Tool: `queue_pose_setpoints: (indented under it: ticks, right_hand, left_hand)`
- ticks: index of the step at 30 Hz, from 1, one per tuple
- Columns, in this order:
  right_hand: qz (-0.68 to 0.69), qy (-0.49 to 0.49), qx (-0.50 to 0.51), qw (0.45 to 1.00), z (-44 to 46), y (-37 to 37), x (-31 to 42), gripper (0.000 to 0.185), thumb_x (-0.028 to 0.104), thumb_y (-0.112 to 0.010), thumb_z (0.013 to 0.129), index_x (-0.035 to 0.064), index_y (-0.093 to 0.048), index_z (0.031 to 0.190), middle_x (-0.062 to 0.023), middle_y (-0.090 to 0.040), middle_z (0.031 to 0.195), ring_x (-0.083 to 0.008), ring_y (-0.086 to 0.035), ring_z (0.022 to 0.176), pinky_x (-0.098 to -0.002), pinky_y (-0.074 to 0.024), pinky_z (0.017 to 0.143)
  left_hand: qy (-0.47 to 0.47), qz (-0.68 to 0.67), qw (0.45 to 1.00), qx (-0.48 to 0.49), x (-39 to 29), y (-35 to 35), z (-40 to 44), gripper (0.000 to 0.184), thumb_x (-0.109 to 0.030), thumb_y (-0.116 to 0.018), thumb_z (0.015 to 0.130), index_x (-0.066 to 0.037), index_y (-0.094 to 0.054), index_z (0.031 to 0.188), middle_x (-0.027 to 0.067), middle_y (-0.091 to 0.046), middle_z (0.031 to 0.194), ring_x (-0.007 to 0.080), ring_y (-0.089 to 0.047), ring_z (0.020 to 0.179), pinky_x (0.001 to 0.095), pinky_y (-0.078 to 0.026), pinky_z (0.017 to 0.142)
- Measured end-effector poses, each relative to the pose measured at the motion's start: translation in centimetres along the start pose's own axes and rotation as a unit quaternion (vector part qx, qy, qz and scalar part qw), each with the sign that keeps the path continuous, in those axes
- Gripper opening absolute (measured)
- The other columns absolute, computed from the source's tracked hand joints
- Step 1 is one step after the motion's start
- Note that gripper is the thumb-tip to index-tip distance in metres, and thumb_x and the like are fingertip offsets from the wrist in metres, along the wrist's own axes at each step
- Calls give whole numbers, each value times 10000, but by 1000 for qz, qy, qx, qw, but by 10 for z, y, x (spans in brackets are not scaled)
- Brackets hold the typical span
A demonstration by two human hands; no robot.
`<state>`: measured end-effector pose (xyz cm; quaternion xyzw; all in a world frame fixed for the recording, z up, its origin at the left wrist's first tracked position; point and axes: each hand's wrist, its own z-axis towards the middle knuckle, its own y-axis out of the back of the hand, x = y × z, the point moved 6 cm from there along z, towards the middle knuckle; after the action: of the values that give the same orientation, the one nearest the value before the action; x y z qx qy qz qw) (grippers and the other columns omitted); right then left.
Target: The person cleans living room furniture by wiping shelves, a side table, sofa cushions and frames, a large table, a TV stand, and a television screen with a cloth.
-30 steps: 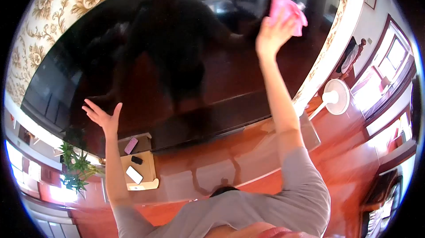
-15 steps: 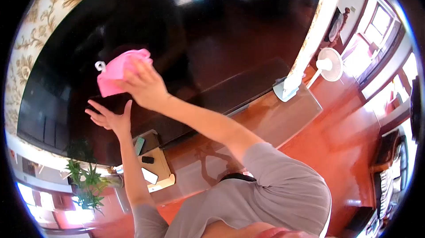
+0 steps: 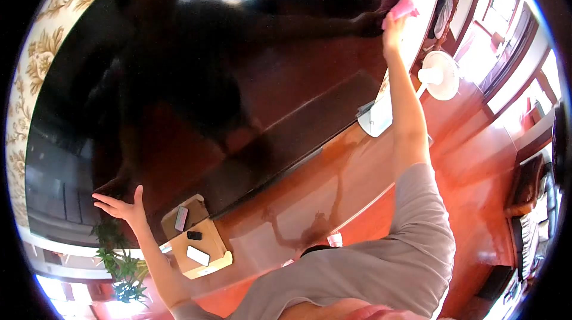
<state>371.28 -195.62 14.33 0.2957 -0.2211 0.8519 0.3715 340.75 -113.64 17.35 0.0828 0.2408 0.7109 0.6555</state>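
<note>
A large, glossy black screen [image 3: 196, 81] fills the upper left and middle and mirrors a dark figure. At its right edge, my right hand [image 3: 393, 33] is closed on a pink cloth [image 3: 403, 10], with the arm stretched out. My left hand [image 3: 124, 205] is raised at the screen's lower left, fingers spread, holding nothing; whether it touches the surface I cannot tell. Below, an open cardboard box [image 3: 217, 247] bears a white phone-like object [image 3: 198, 255], a small black item [image 3: 194, 235] and a pinkish handset [image 3: 181, 218].
A glass-like brown tabletop [image 3: 268, 201] runs beneath the screen. A green plant [image 3: 122, 269] stands at lower left. To the right are a light-coloured device [image 3: 376, 120], a white fan [image 3: 441, 75] and a dark sofa [image 3: 527, 186]. Patterned wallpaper [image 3: 42, 58] lies at the left.
My right hand has swept the pink cloth from the screen's left part across to its right edge. My left hand is lower and slightly further left in view, and the view itself has shifted.
</note>
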Motion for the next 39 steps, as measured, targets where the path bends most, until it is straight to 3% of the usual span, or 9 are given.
queue_pose_setpoints:
  ticks: [5, 9, 15, 18, 20, 29, 32, 36, 39]
  right_hand:
    - [106, -162, -60, 979, -28, -9, -28, 202, 171, -500, 931, 38, -473, 1081, -92, -448, 1068, -190, -433, 941, -328, -387, 854]
    - [-98, 44, -120, 987, -124, -49, 79, 581, 174, -491, 903, -45, -340, 1420, -315, -285, 1485, -446, -273, 1375, -474, -214, 1147]
    - [-182, 99, 147, 967, -384, -172, 336, 628, 157, -637, 829, -41, -389, 1371, -339, -283, 1421, -545, -232, 1337, -664, -99, 1131]
    - [15, 158, 138, 978, -510, -197, 410, 259, 215, -648, 840, 310, -697, 1076, -213, -344, 1323, -579, -324, 1247, -719, -214, 1080]
    - [-17, 187, 196, 963, -542, -197, 422, 429, 198, -636, 761, 358, -669, 1158, -148, -453, 1247, -519, -357, 1304, -648, -293, 1098]
    - [63, -4, 153, 986, -327, -116, 223, 480, 226, -491, 971, 81, -339, 1402, -205, -396, 1308, -377, -376, 1261, -483, -299, 1084]
    - [-119, 134, 178, 967, -210, -51, 150, 563, 318, -424, 994, 7, -289, 1444, -238, -328, 1394, -390, -338, 1302, -479, -230, 1128]
    - [173, -71, 8, 982, -126, 9, -31, 440, 344, -514, 943, 85, -421, 1286, -44, -447, 1039, -135, -403, 783, -279, -368, 724]
    - [199, -197, -33, 960, -106, 35, -94, 141, 121, -526, 915, 107, -473, 1045, -12, -482, 892, -126, -442, 744, -286, -378, 708]
  left_hand:
    - [-16, 6, 1000, 18, 3, -2, 2, 1345, -518, -863, 651, 8, 2, 1536, 422, -45, 1511, 539, -42, 1428, 601, -177, 1112]
    - [-12, 18, 1000, 18, 0, -1, 2, 1345, -485, -875, 639, 25, -5, 1528, 447, -17, 1495, 540, -63, 1426, 571, -164, 1133]
    - [3, 16, 1000, 15, -2, -3, -1, 1377, -572, -851, 624, 17, 3, 1529, 457, -10, 1488, 540, -55, 1426, 576, -144, 1134]
    - [23, 12, 999, 25, -1, -1, -1, 1382, -618, -825, 627, 13, 8, 1530, 458, -7, 1487, 543, -49, 1424, 587, -128, 1132]
    - [5, 13, 1000, 14, -2, -2, 0, 1388, -647, -809, 627, 11, 14, 1531, 461, -11, 1485, 549, -53, 1420, 596, -122, 1127]
    - [-1, 49, 999, 19, 11, -5, 1, 1363, -605, -830, 644, -17, 11, 1541, 408, -26, 1520, 534, -67, 1427, 596, -195, 1109]
    - [-27, 53, 998, 6, 22, -8, 4, 1394, -611, -846, 603, 30, -20, 1526, 453, -78, 1483, 567, -106, 1404, 598, -198, 1113]
    - [39, 18, 998, 52, 15, -4, 5, 1349, -487, -868, 659, -16, 44, 1533, 412, 34, 1512, 522, -56, 1427, 560, -178, 1146]
    - [36, 54, 996, 62, 24, -5, 6, 1351, -528, -846, 675, -23, 65, 1534, 405, 40, 1518, 534, -53, 1424, 584, -203, 1125]
